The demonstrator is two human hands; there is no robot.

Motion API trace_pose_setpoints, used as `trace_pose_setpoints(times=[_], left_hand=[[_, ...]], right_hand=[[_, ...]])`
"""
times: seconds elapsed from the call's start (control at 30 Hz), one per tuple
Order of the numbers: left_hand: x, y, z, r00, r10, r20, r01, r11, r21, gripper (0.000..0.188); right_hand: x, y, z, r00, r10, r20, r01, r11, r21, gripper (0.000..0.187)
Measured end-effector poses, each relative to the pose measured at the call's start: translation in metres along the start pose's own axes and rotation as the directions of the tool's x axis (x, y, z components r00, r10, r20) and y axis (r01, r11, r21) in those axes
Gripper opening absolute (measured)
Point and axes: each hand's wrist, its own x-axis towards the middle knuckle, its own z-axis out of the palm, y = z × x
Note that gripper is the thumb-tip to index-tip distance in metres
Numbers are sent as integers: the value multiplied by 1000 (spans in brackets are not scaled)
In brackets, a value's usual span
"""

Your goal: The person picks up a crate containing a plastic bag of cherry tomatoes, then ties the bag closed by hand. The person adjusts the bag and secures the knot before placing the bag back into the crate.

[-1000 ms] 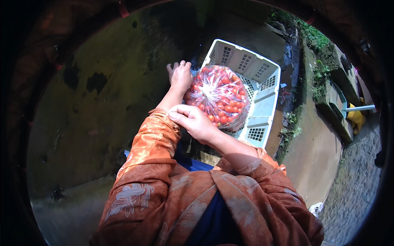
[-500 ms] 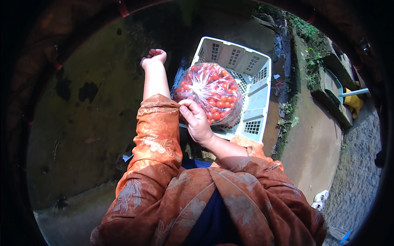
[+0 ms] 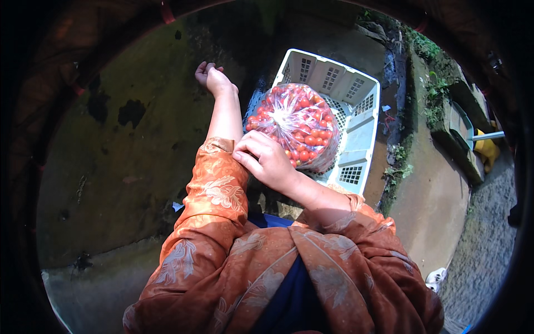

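Observation:
My left forearm stretches out ahead, and my left hand (image 3: pixel 213 79) hangs over the dark ground with its fingers curled in, holding nothing that I can see. At the cuff of the orange patterned sleeve (image 3: pixel 217 183) on that arm, my right hand (image 3: pixel 267 158) pinches the fabric between thumb and fingers. Just beyond my right hand is a tied clear plastic bag of small red tomatoes (image 3: pixel 303 131). It sits inside a pale plastic crate (image 3: pixel 364 131) with slotted walls, toward the crate's near left side.
Dark, wet, stained ground (image 3: pixel 139 167) spreads to the left. Right of the crate run a strip of green weeds (image 3: pixel 397 170) and a concrete path (image 3: pixel 428 200). Farther right are a yellow object (image 3: pixel 487 153), a pale pole (image 3: pixel 492 135) and a white object (image 3: pixel 435 279).
The left hand has turned, and its forearm now leans more to the right. My right hand has shifted slightly along the cuff. The whole view has moved, placing the crate farther right.

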Motion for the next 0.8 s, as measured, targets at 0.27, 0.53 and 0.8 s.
trace_pose_setpoints(times=[0.27, 0.53, 0.8], left_hand=[[12, 10, -7, 962, -269, -45, 259, 953, -160, 14], [-37, 40, 8, 870, -345, 351, 352, 935, 46, 14], [-222, 61, 10, -63, -161, 985, -731, 679, 65, 25]], right_hand=[[-10, -9, 4, 942, 238, 238, -327, 813, 482, 18], [24, 40, -62, 632, 205, 747, -673, 624, 398, 30], [67, 121, -122, 934, 317, 166, 114, 174, -978, 26]])
